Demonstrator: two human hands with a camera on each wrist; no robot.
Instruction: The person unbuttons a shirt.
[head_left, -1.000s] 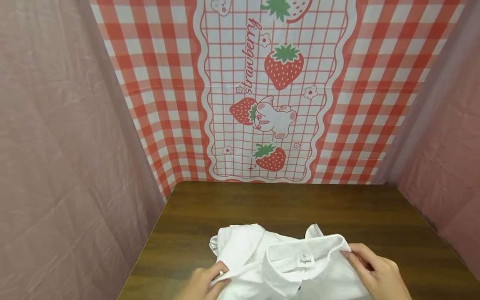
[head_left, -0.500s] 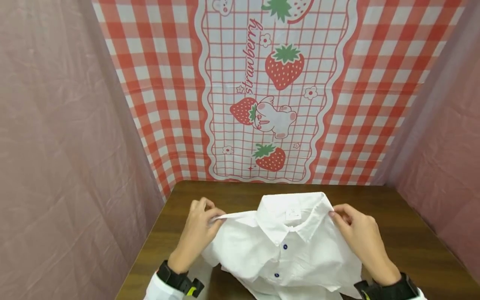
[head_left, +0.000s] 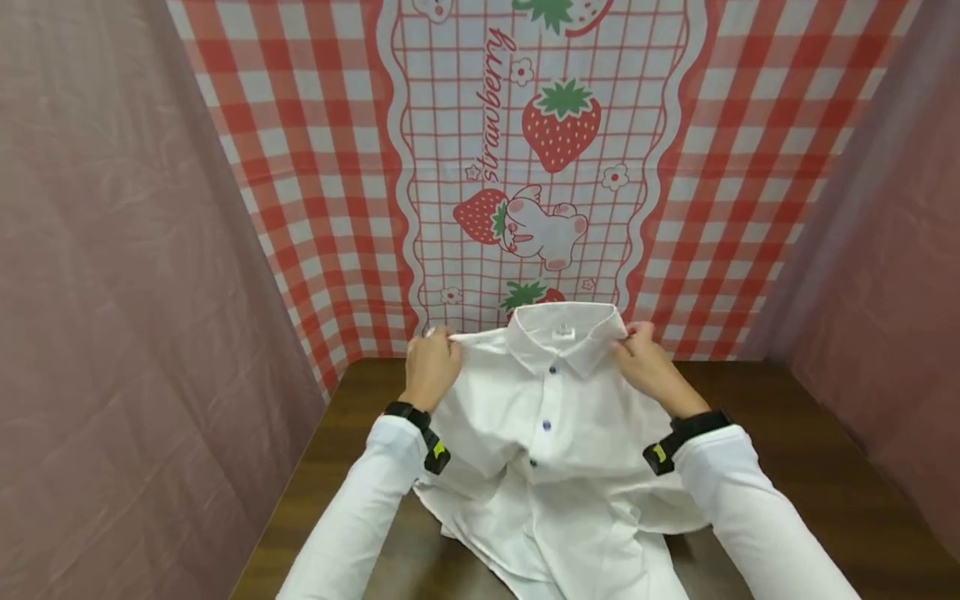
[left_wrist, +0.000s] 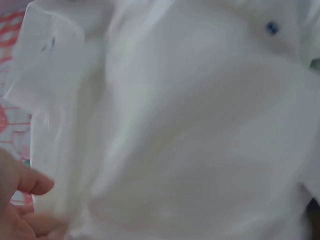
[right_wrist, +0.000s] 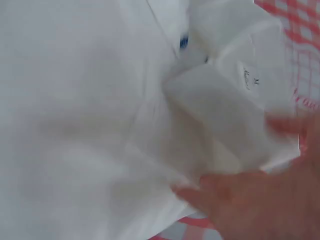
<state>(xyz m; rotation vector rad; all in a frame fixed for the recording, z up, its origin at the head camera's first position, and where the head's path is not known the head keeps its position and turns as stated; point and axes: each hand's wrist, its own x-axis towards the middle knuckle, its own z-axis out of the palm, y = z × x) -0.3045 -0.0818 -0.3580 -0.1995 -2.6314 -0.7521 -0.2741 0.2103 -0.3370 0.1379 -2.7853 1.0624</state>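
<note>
A white collared shirt (head_left: 491,408) hangs front side toward me, raised above the table, its lower part draping down in folds. Dark blue buttons (head_left: 547,425) run down its front, and a label (head_left: 563,332) shows inside the collar (head_left: 592,354). My left hand (head_left: 433,367) pinches the shoulder seam at the left. On the other side, my right hand (head_left: 647,360) pinches the fabric right beside the collar. In the left wrist view, cloth fills most of the picture next to the left hand (left_wrist: 25,200). The right hand (right_wrist: 265,185) is blurred beside the collar in the right wrist view.
A dark brown wooden table (head_left: 757,433) lies beneath. Behind it hangs a red-and-white checked cloth (head_left: 712,208) with strawberry prints. Pink curtains (head_left: 135,292) close off both sides. Black wrist straps (head_left: 408,414) sit over white sleeves (head_left: 360,508).
Both hands have lifted the shirt up and away from me, from low at the table's near side toward the back cloth. The shirt front has unfolded and hangs longer, showing more buttons.
</note>
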